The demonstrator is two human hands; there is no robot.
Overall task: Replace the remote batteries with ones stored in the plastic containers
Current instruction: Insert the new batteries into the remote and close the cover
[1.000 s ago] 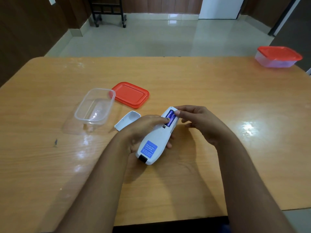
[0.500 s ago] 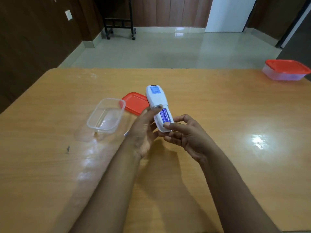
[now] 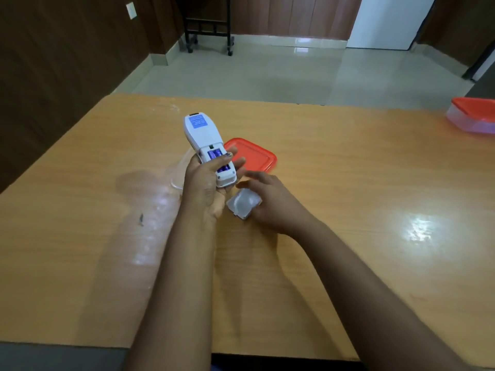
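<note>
My left hand (image 3: 203, 188) holds the white remote (image 3: 205, 140) upright above the table, back side towards me. Its battery compartment is open and two purple batteries (image 3: 218, 162) sit in it, with my left thumb lying across them. My right hand (image 3: 270, 204) is low on the table just right of the remote, its fingers closed around the white battery cover (image 3: 243, 206). The open clear plastic container (image 3: 176, 178) is mostly hidden behind my left hand. Its red lid (image 3: 254, 159) lies flat behind my hands.
A second clear container with a red lid on (image 3: 472, 116) stands at the far right of the wooden table (image 3: 348, 183). A small dark speck (image 3: 141, 218) lies left of my left forearm. Beyond the table is tiled floor with a black wheeled frame (image 3: 209, 30).
My right hand has left the remote and dropped to the battery cover on the table. My left hand alone now holds the remote. The camera view has shifted to the left.
</note>
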